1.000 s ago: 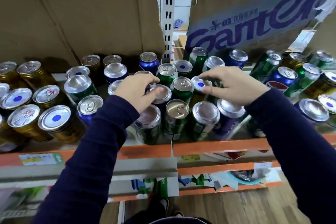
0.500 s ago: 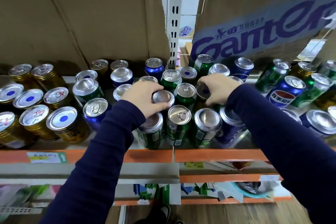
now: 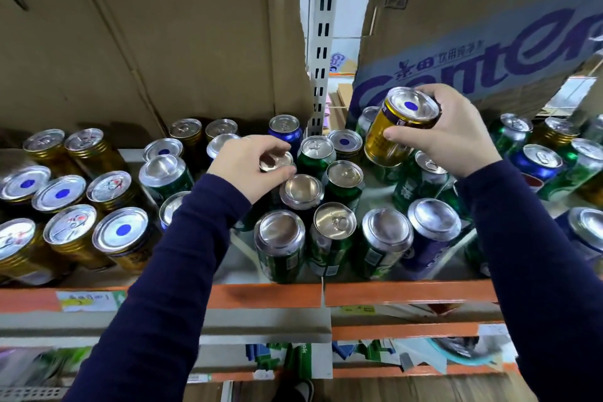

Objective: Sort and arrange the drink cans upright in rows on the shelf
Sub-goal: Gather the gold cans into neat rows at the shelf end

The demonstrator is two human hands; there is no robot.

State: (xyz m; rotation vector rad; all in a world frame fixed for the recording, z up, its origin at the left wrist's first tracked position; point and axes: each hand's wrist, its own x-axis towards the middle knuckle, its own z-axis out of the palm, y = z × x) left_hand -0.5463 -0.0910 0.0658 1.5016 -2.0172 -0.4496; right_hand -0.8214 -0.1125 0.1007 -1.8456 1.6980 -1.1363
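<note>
Though it stood among the green cans (image 3: 342, 179) a moment ago, the gold can (image 3: 396, 130) now hangs tilted above the shelf (image 3: 267, 295) — gripped by the right hand (image 3: 456, 137), probably bound for the gold rows; the left hand (image 3: 248, 166) pinches a central can (image 3: 275, 161).

Cans (image 3: 280, 246) packed tight; bare shelf (image 3: 239, 264) gap front-centre; cardboard boxes (image 3: 163, 42) low over rear rows.

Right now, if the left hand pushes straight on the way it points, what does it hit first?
Most likely the green tab-top can just beyond its fingertips; the left hand pinches a silver-topped can and points back-right. The right hand holds its gold can above that line, though depth is unclear.
</note>
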